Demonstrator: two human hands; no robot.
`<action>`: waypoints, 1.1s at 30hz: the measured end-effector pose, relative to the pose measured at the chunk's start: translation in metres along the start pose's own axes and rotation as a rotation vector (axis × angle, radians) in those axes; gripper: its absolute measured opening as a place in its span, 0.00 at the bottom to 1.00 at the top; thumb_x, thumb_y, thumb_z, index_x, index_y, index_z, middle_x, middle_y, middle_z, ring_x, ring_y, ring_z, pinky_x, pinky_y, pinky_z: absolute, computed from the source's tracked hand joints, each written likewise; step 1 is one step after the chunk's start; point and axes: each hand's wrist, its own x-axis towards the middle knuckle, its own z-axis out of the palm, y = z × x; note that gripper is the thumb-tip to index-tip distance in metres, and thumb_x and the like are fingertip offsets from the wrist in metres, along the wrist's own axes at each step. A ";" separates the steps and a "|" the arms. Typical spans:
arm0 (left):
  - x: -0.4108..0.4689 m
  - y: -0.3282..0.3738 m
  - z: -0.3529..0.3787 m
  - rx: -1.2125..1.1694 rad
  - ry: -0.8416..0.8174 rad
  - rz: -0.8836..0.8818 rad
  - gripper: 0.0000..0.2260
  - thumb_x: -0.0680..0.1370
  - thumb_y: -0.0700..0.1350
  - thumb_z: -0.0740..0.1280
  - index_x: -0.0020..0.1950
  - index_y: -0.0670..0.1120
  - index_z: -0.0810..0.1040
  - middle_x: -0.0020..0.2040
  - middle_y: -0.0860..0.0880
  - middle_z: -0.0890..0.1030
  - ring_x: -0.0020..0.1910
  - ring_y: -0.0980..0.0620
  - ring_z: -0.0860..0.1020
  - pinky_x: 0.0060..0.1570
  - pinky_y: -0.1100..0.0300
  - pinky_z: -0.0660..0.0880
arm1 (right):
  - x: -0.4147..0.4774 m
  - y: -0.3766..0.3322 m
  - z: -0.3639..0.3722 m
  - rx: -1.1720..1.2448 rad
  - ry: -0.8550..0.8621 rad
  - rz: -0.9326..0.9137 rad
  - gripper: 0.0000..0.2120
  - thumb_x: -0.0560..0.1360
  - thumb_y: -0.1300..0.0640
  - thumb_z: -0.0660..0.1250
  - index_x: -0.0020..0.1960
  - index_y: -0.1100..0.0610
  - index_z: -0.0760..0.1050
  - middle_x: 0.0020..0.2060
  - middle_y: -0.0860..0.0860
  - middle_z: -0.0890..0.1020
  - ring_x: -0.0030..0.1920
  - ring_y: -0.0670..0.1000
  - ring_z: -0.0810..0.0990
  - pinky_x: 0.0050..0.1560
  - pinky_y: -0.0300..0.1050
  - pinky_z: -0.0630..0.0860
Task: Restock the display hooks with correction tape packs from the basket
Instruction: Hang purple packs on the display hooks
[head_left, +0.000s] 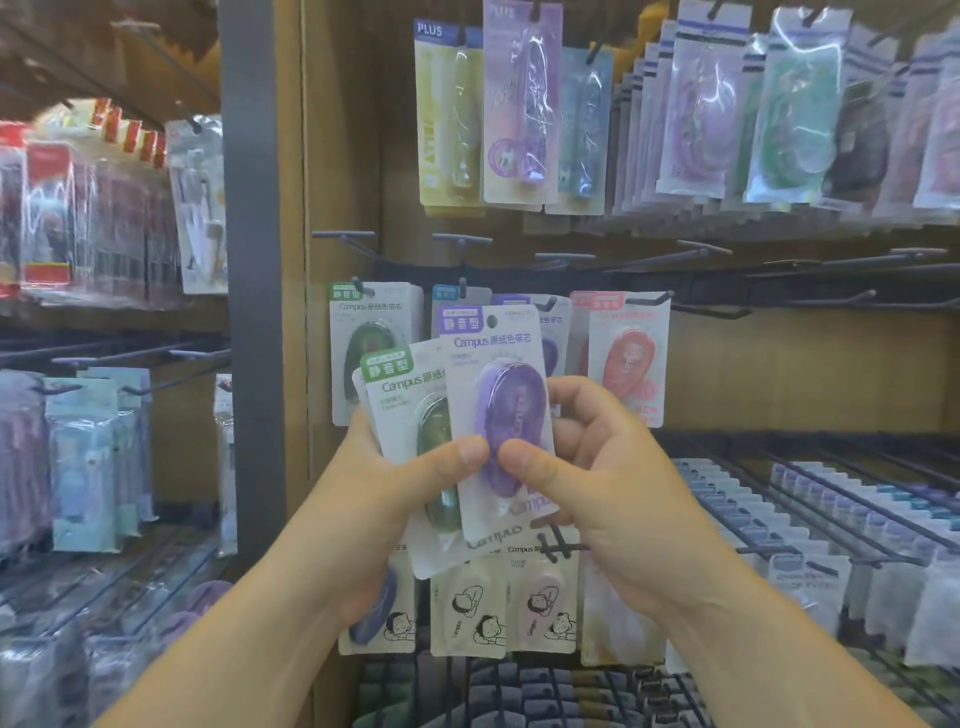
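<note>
So both hands are up in the middle of the frame with a little fan of Campus correction tape packs, right in front of the hook wall. The purple pack (498, 415) sits on top, upright and tipped slightly left. The green pack (402, 410) is tucked behind it on the left, and another white card edge peeks out behind that one.

The left hand (384, 499) grips the fan from the left side. Its thumb is pressed flat on the lower part of the purple blister, and the rest of its fingers are behind the cards, so I can't tell how they lie. The right hand (608, 478) pinches the purple pack: thumb on the front, almost touching the left thumb, with the fingers curled round the right edge.

Behind the fan is a row of hung packs of the same kind, including a green hung pack (363, 338) on the left and an orange-red pack (623, 358) on the right. Just above that row are bare hooks (462, 241). Top of the frame has a yellow PLUS pack (447, 114) and a purple pen-style pack (522, 104). Below the hands hang cartoon-print packs (467, 608), and wire racks (779, 519) of stock fill the lower right.
</note>
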 end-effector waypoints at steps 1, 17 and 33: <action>0.000 -0.001 -0.001 -0.010 0.000 -0.008 0.27 0.70 0.46 0.78 0.69 0.51 0.81 0.63 0.43 0.85 0.62 0.40 0.84 0.61 0.42 0.81 | 0.000 0.001 0.000 0.011 0.007 0.009 0.20 0.72 0.59 0.73 0.62 0.58 0.74 0.41 0.53 0.87 0.41 0.49 0.86 0.36 0.39 0.79; -0.002 -0.005 -0.017 -0.039 0.195 0.067 0.30 0.67 0.39 0.76 0.69 0.47 0.78 0.59 0.39 0.85 0.56 0.37 0.86 0.46 0.48 0.85 | 0.040 0.030 -0.028 -0.217 0.315 -0.064 0.10 0.82 0.58 0.67 0.61 0.48 0.73 0.53 0.48 0.86 0.52 0.46 0.86 0.50 0.44 0.82; -0.007 -0.003 -0.023 -0.004 0.230 0.055 0.34 0.63 0.42 0.80 0.69 0.47 0.77 0.58 0.41 0.86 0.55 0.38 0.86 0.45 0.51 0.84 | 0.082 0.042 -0.038 -0.550 0.330 0.106 0.10 0.83 0.48 0.63 0.62 0.46 0.67 0.56 0.46 0.80 0.53 0.53 0.83 0.44 0.50 0.83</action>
